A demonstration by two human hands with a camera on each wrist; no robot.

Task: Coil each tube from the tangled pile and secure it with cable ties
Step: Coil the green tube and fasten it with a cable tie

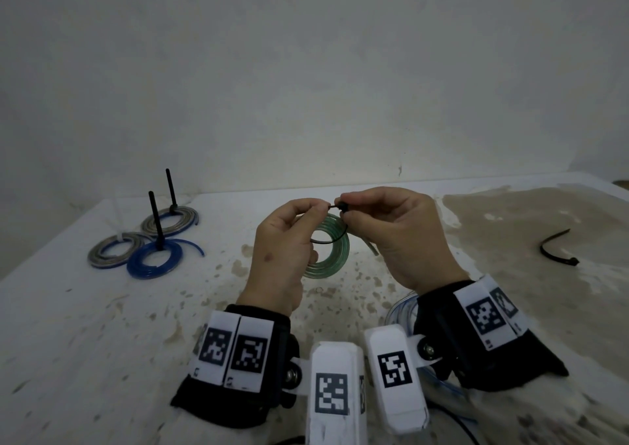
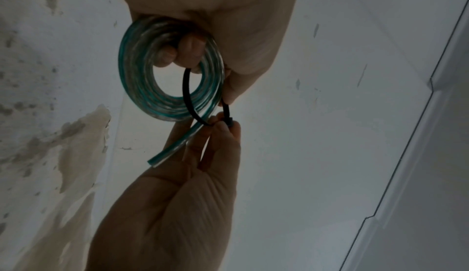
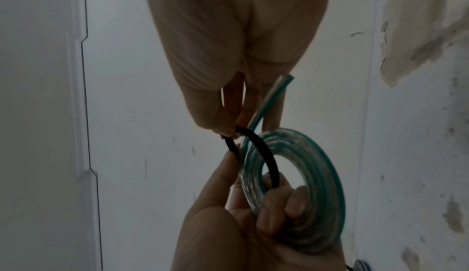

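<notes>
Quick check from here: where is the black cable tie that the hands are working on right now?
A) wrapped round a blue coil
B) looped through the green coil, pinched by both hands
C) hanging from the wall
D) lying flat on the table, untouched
B: the black cable tie passes through the green coil, with the left hand and right hand pinching its ends.

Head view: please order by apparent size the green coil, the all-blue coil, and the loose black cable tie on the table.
1. All-blue coil and green coil: alike, and the green one is partly hidden.
2. Loose black cable tie: smallest.
</notes>
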